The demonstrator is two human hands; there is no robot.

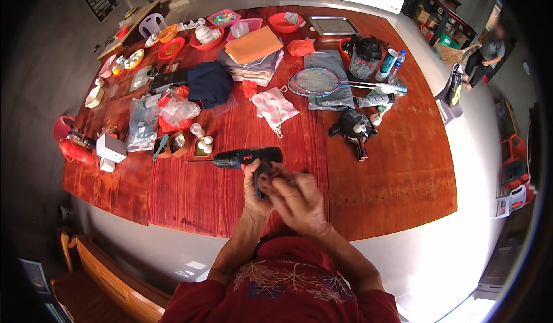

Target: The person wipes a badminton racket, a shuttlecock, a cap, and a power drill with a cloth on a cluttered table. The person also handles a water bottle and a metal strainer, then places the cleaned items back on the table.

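Observation:
Over the near middle of the table, a black cordless drill (265,155) points to the left, a long thin bit in its chuck. My left hand (252,187) is wrapped round its handle. Against the other side of the handle, my right hand (299,199) has its fingers curled together, slightly blurred. Those fingers cover the handle's lower part, and whatever they hold is hidden. Just beyond the drill's bit is a small container with white round items (204,145). A pink-patterned drawstring pouch (275,109) lies farther away.
The reddish wooden table (380,202) bears badminton rackets (314,83), a black-lidded clear jug (365,57), table tennis bats (354,128), folded cloths (253,46), bagged clothes (144,121), a white box (111,148) and red basins (285,22). A person (491,49) is at the far right.

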